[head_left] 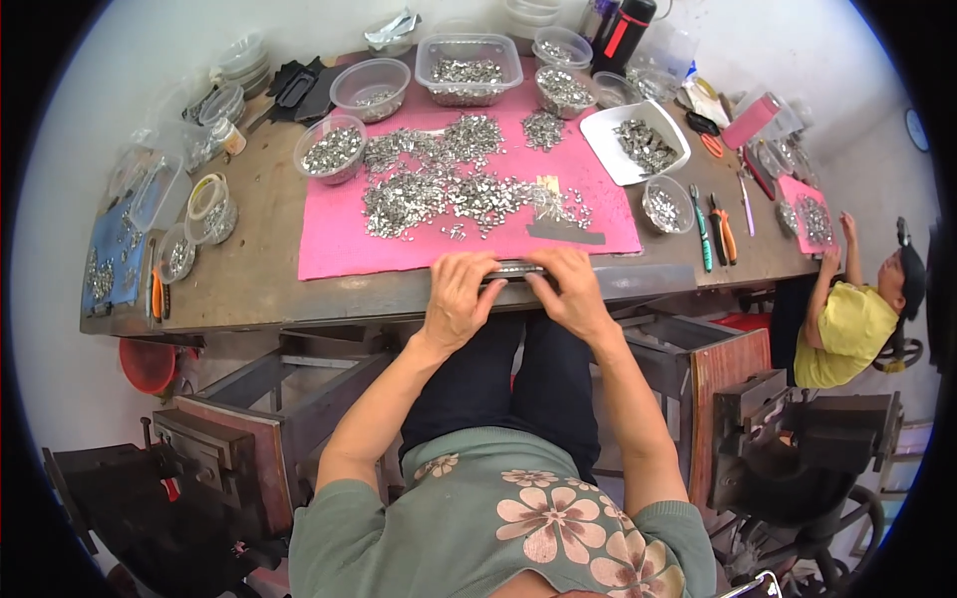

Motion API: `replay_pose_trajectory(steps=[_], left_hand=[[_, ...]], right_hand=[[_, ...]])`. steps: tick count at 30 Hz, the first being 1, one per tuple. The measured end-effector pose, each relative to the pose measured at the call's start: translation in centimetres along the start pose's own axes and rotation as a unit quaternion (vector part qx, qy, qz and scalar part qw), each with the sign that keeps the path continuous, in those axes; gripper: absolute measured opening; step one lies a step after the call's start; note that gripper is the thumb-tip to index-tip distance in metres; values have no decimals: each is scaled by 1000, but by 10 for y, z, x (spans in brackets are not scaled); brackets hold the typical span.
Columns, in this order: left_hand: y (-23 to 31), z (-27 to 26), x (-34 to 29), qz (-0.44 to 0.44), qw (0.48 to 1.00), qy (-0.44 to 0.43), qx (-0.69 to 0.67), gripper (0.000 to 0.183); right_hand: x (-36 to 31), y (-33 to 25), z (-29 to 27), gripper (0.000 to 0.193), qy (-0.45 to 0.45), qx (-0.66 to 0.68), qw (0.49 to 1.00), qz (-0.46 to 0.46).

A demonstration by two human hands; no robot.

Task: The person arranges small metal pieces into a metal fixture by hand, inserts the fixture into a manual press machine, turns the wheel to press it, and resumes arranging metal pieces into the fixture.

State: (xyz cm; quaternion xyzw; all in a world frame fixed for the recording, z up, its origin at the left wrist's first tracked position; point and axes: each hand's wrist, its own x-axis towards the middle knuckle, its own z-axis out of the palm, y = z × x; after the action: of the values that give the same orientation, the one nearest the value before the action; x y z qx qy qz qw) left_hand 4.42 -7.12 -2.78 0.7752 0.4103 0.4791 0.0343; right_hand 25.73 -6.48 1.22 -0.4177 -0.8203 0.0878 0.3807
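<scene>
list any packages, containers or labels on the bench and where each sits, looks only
Clear rectangular plastic tub: far edge of pink mat, holds silver metal pieces.
White square tray: right of mat, holds silver pieces.
Round clear bowl: mat's left far corner.
Pink box: far right.
No readable labels or screens.

Pink mat [339, 249], silvery metal pieces [439, 189] (green floral shirt [498, 528]).

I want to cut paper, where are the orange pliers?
In the head view, the orange-handled pliers lie on the table's right side, beside a green-handled tool, just right of a small clear bowl.
</scene>
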Motion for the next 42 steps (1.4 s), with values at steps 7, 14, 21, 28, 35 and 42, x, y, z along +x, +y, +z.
replay_pose_trajectory(steps=[7,14,21,28,35,42], left_hand=[[-28,-46,-16,-87,990,-58,98,49],[-16,-20,9,-49,996,-60,-36,34],[110,103,68,32,894,-245,-374,31],[241,265,71,-17,682,-435,-587,44],[323,354,67,-50,556,-499,-663,42],[356,382,62,-34,561,-532,-633,41]], right_hand=[[-13,13,-28,51,-98,24,986,129],[-48,13,-53,51,-18,89,987,135],[-183,-49,-181,46,177,-51,939,289],[-290,-73,-220,39,384,-134,816,410],[-314,-65,-231,46,441,-258,741,435],[-318,-49,-230,51,457,-262,709,470]])
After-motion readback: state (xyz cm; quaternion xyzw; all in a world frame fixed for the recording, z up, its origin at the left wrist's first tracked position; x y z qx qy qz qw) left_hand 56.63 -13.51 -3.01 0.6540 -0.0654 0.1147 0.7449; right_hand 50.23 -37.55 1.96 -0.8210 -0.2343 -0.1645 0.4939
